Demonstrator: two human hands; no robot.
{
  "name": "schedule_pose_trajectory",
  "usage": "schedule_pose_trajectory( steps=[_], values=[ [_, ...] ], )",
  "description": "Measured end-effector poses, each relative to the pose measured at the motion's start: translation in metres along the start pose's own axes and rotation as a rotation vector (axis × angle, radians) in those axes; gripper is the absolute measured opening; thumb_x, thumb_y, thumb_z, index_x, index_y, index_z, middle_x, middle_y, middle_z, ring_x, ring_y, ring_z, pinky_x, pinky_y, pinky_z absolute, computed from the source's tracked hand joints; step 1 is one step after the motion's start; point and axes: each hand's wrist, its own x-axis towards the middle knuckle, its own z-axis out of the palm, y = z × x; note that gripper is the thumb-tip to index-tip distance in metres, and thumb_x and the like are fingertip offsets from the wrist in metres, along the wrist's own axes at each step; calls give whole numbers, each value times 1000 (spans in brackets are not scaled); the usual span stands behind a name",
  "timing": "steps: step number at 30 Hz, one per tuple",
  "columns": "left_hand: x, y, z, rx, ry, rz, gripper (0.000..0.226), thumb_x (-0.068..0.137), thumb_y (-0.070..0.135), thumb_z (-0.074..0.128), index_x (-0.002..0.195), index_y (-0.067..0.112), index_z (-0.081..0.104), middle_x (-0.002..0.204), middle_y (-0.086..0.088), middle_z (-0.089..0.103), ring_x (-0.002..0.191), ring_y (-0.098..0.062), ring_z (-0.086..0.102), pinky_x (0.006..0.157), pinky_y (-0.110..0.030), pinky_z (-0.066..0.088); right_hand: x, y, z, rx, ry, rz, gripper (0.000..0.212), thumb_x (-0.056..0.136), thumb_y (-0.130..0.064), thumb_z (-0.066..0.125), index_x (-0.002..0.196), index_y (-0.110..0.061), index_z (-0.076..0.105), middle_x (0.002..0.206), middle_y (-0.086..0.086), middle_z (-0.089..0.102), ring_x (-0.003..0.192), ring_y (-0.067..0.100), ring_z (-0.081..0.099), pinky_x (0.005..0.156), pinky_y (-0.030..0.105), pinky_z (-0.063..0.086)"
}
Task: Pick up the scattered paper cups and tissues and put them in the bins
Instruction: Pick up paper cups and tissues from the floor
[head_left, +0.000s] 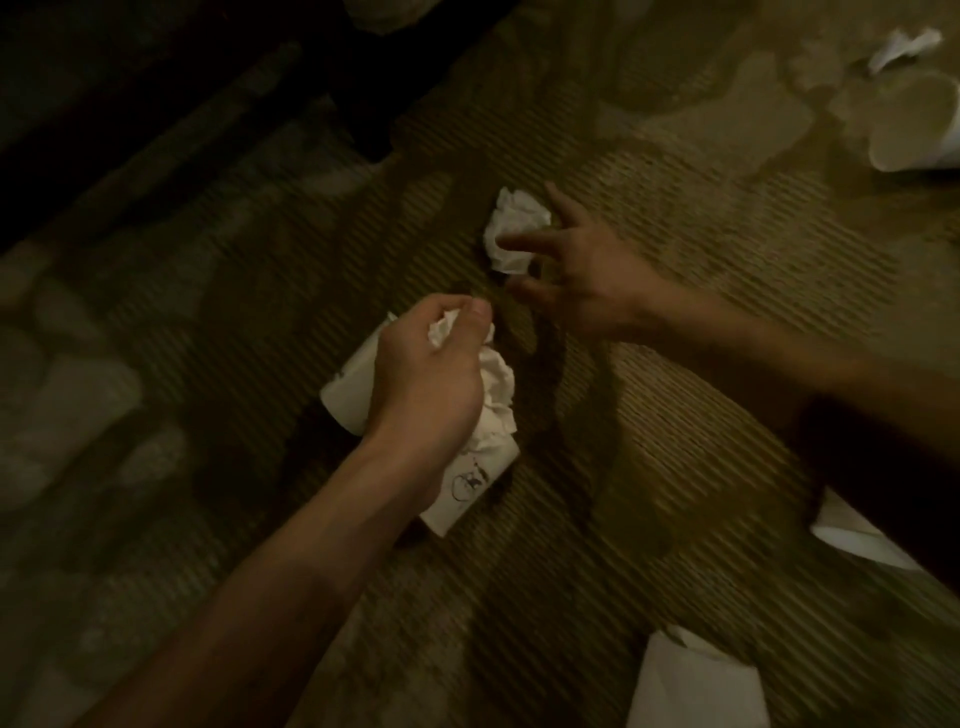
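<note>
My left hand (428, 374) grips a crumpled white tissue (496, 384) together with white paper cups: one cup (349, 384) sticks out to the left of the hand, another with a dark printed mark (467, 488) lies under the wrist. A second crumpled tissue (514, 228) lies on the carpet at the middle. My right hand (576, 270) reaches over it with fingers spread, the index finger across the tissue and the thumb below it. No bin is in view.
The floor is a striped, patterned carpet (701, 291). A paper cup (919, 130) and a tissue (904, 47) lie at the top right. More white paper cups lie at the bottom right (696, 680) and under my right forearm (857, 540). Dark furniture (156, 78) fills the top left.
</note>
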Motion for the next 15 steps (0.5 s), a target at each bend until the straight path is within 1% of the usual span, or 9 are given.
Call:
schedule_pose_trajectory(
  steps=[2, 3, 4, 6, 8, 10, 12, 13, 15],
  values=[
    [2, -3, -3, -10, -29, -27, 12, 98, 39, 56, 91, 38, 66, 85, 21, 70, 79, 7, 66, 59, -13, 49, 21, 0, 8, -57, -85, 42, 54, 95, -55, 48, 146, -40, 39, 164, 12, -7, 150, 34, -1, 119, 47, 14],
    [2, -4, -6, -18, -42, -36, 11, 97, 39, 57, 91, 38, 67, 84, 22, 71, 78, 6, 67, 59, -15, 50, 29, 1, 13, -87, -106, 70, 56, 95, -59, 46, 147, -42, 36, 164, 10, -9, 150, 37, -1, 118, 51, 14],
    [2, -5, -8, -24, -54, -40, 11, 96, 39, 58, 90, 37, 67, 83, 21, 71, 78, 4, 68, 59, -16, 51, 37, 3, 17, -140, -114, 84, 56, 95, -61, 42, 147, -42, 35, 164, 9, -7, 149, 38, 2, 118, 52, 14],
    [1, -7, -12, -24, -79, -28, 14, 95, 39, 60, 85, 35, 69, 81, 18, 73, 77, 0, 70, 58, -16, 52, 45, 6, 22, -262, -96, 58, 54, 98, -60, 36, 146, -37, 40, 163, 9, 11, 147, 37, 11, 117, 52, 19],
    [0, -9, -16, -7, -89, -18, 20, 95, 40, 59, 80, 34, 70, 80, 13, 74, 76, -3, 71, 60, -18, 53, 45, 7, 21, -286, -38, -10, 51, 101, -53, 33, 139, -24, 50, 156, 11, 31, 142, 32, 25, 114, 45, 23],
    [1, -9, -18, -8, -86, -25, 22, 96, 40, 57, 81, 31, 71, 81, 10, 75, 79, -5, 72, 65, -22, 53, 37, 8, 17, -190, 14, -56, 48, 103, -45, 36, 125, -13, 63, 145, 15, 45, 135, 28, 38, 109, 37, 27],
    [2, -10, -16, -22, -75, -40, 22, 97, 41, 57, 86, 28, 71, 83, 10, 75, 80, -4, 72, 65, -21, 54, 22, 9, 14, -68, 43, -50, 47, 103, -42, 39, 111, -8, 70, 130, 17, 57, 121, 27, 50, 99, 34, 36],
    [2, -10, -14, -23, -66, -45, 23, 97, 42, 56, 86, 28, 71, 82, 11, 75, 79, -3, 72, 62, -18, 54, 13, 8, 13, 7, 47, -8, 48, 102, -44, 40, 107, -8, 72, 121, 16, 63, 112, 26, 56, 93, 35, 41],
    [0, -10, -8, -13, -68, -52, 27, 96, 47, 56, 81, 31, 71, 80, 11, 75, 76, -4, 72, 57, -16, 55, -10, 7, 12, 248, 37, 127, 46, 100, -51, 41, 96, -18, 73, 102, 11, 70, 93, 22, 64, 78, 34, 50]
  ],
)
